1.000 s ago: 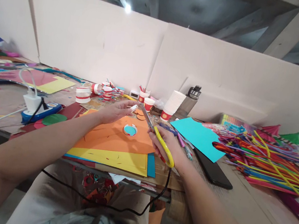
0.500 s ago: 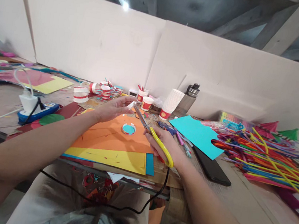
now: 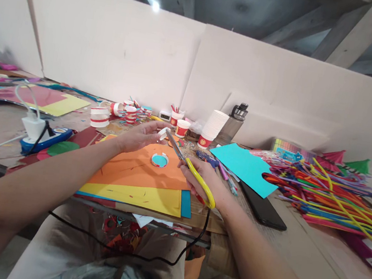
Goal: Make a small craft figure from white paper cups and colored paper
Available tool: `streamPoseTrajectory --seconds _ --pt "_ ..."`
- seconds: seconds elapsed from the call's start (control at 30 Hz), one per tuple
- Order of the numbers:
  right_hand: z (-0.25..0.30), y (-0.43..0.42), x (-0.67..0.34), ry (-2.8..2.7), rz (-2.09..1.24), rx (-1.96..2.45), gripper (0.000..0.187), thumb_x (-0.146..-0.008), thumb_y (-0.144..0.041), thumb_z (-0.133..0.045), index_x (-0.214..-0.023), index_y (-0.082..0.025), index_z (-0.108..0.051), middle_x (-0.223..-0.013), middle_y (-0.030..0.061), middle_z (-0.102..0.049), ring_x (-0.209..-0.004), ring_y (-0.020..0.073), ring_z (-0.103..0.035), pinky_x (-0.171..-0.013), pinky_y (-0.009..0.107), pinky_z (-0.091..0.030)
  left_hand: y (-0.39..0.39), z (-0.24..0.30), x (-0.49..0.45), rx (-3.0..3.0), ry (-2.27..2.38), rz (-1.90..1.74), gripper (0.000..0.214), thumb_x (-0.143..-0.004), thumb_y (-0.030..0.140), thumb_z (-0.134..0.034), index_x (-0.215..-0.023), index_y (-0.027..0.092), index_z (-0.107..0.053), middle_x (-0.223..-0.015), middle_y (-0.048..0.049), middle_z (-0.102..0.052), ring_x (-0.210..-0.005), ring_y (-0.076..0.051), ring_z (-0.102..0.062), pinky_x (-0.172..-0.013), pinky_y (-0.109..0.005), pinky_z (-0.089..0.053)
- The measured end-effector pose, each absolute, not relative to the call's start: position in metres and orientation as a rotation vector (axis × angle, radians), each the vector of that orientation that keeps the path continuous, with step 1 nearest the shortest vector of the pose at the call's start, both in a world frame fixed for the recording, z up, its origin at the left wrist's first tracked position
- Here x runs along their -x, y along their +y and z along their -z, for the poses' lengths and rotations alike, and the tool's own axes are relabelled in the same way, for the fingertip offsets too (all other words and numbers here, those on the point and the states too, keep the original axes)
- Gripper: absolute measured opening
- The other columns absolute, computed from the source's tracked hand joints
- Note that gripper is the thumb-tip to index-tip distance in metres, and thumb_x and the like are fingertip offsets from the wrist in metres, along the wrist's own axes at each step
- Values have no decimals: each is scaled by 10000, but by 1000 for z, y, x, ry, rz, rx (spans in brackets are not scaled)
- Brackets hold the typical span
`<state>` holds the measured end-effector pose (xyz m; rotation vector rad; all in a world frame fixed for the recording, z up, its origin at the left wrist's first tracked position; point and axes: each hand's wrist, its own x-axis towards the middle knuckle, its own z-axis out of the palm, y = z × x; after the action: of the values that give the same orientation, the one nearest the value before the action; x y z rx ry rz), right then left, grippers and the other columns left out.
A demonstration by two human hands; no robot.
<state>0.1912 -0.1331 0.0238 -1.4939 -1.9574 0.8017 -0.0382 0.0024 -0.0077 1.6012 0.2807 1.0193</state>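
My left hand (image 3: 143,136) pinches a small white piece of paper cup (image 3: 164,133) between thumb and fingers. Yellow-handled scissors (image 3: 197,179) are gripped in my right hand (image 3: 203,176), their blades pointing away to the upper left, with the tips at the white piece. Below the hands, a short ring cut from a paper cup with a blue inside (image 3: 160,160) rests on an orange sheet (image 3: 133,169). Under that sheet lie a yellow sheet (image 3: 136,196) and a blue one.
Red-and-white paper cups (image 3: 182,129), a cup stack (image 3: 212,129) and a bottle (image 3: 235,123) stand behind. To the right are a turquoise sheet (image 3: 244,166), a black phone (image 3: 262,208) and pipe cleaners (image 3: 333,197). A power strip (image 3: 48,136) sits left; a black cable (image 3: 141,258) crosses the lap.
Hardly anything differs. The white piece in my left hand looks slightly turned at the scissor tips, and the whole view has shifted a little.
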Motion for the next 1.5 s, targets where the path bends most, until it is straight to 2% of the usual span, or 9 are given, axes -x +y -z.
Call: streamPoseTrajectory --seconds 0.57,0.77,1.0,1.13,1.3,1.4,1.5 --pt "-25 -135 -191 -1969 -838 1469 198 -914 -350 -455 -944 -195 -575 -514 -77 -477 -363 75 -456 -352 163 -360 3 9 39 -1629 256 -1000 373 -877 316 -696 -1247 274 -668 -1424 -96 -563 -1257 -259 -563 -1015 -453 -507" --pt "-25 -135 -192 -1971 -822 1480 212 -910 -377 -476 -948 -193 -576 -520 -76 -488 -364 76 -459 -361 167 -345 3 9 38 -1632 265 -1005 418 -857 295 -719 -1268 253 -656 -1423 -112 -565 -1265 -265 -558 -1012 -438 -517" --pt "-28 -138 -187 -1953 -770 1509 189 -888 -309 -474 -917 -179 -607 -501 -73 -481 -375 72 -422 -398 176 -306 5 10 39 -1622 267 -1008 425 -849 319 -730 -1263 252 -658 -1416 -114 -569 -1261 -254 -554 -1002 -413 -523" --pt "-27 -138 -187 -1971 -707 1490 176 -874 -293 -483 -894 -179 -616 -538 -56 -507 -426 84 -425 -437 195 -315 3 9 39 -1618 268 -1014 415 -844 334 -734 -1248 265 -665 -1428 -111 -562 -1273 -260 -555 -1010 -421 -511" --pt "-25 -131 -193 -2100 -503 1335 187 -873 -316 -525 -786 -167 -598 -661 -22 -524 -589 104 -450 -544 217 -325 1 7 40 -1609 273 -1017 419 -841 336 -736 -1246 248 -668 -1366 -116 -603 -1226 -246 -578 -981 -395 -519" --pt "-27 -131 -195 -2135 -478 1298 192 -880 -329 -552 -864 -155 -631 -753 -5 -575 -640 112 -452 -596 228 -346 1 5 41 -1526 263 -1002 409 -838 344 -738 -1228 234 -683 -1242 -106 -663 -1081 -209 -628 -881 -343 -552" --pt "-28 -132 -197 -2139 -447 1321 268 -897 -355 -567 -1046 -151 -656 -821 11 -630 -676 130 -493 -638 240 -381 1 3 42 -1411 262 -1001 365 -846 359 -719 -1183 222 -704 -1146 -89 -691 -957 -179 -644 -767 -288 -559"
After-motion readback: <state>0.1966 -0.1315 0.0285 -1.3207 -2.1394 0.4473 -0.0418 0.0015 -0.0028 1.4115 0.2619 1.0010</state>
